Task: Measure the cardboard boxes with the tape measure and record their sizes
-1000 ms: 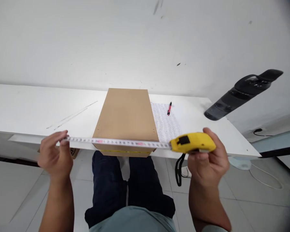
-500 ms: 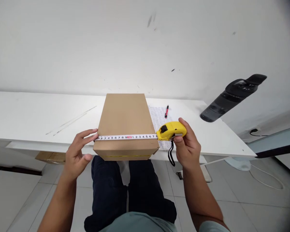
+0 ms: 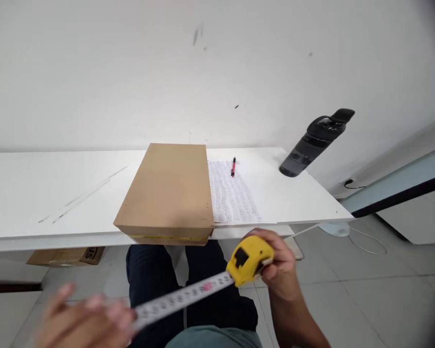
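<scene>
My right hand (image 3: 277, 270) is closed around a yellow tape measure (image 3: 249, 259), held below the table's front edge above my lap. Its white blade (image 3: 183, 297) runs down to the left to my left hand (image 3: 85, 319), which is motion-blurred and pinches the blade's end. A closed brown cardboard box (image 3: 168, 191) lies on the white table (image 3: 39, 193), its near end overhanging the front edge. Neither hand touches the box.
A printed sheet of paper (image 3: 232, 195) lies right of the box with a red pen (image 3: 233, 166) on it. A dark water bottle (image 3: 313, 142) stands at the table's right end. A flat cardboard piece (image 3: 67, 256) lies on the floor under the table.
Both hands have drawn the tape off the top of the box and down toward my lap. The blade now slants down to the left.
</scene>
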{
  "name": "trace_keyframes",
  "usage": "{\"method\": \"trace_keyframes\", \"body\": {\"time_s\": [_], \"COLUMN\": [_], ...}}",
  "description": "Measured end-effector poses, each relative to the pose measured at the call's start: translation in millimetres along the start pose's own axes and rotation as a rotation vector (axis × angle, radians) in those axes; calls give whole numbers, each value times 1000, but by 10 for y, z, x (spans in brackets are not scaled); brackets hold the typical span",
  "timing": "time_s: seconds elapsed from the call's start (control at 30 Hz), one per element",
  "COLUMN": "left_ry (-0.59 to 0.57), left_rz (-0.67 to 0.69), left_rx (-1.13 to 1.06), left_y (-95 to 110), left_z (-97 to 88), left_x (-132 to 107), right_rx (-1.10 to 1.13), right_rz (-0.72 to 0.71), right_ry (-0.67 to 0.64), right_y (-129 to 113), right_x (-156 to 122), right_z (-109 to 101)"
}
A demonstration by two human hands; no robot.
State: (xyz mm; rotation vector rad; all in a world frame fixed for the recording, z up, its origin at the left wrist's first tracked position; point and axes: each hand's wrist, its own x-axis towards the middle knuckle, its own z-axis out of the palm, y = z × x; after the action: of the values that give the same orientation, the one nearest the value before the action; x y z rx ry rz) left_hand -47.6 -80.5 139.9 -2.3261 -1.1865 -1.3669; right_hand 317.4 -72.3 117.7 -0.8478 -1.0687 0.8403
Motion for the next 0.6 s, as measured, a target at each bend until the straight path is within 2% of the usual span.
{"method": "trace_keyframes", "body": {"time_s": [0.07,0.1,0.17,0.27,0.3,0.37,0.43,0.47,0.53,0.6], "left_ry": [42,36,103,78,22,-175,-409,-492,-563,-593], "left_rz": [316,369,248,86,28,-89,-96,-64,14,70], "left_rx": [-42,-55,-165,-362,-436,-620,-822,-894,-946,-908], "left_y": [335,489,715,825,825,824,856,888,969,1050], "left_z": [321,529,954,1408,1492,1583,1628,1654,1741,1889], "left_x": [-43,-35,-4,27,37,68,122,159,263,415], "right_rx": [118,168,258,311,277,136,-55,-150,-344,-612], "right_rz": [189,276,429,572,566,472,309,232,120,-19], "right_ry": [-59,-69,-40,6,-13,-90,-167,-191,-198,-81], "right_y": [89,142,257,443,500,580,570,520,350,156], "right_x": [-176,-258,-421,-640,-687,-705,-587,-469,-109,413], "right_z": [52,90,181,313,337,316,173,55,-242,-539]}}
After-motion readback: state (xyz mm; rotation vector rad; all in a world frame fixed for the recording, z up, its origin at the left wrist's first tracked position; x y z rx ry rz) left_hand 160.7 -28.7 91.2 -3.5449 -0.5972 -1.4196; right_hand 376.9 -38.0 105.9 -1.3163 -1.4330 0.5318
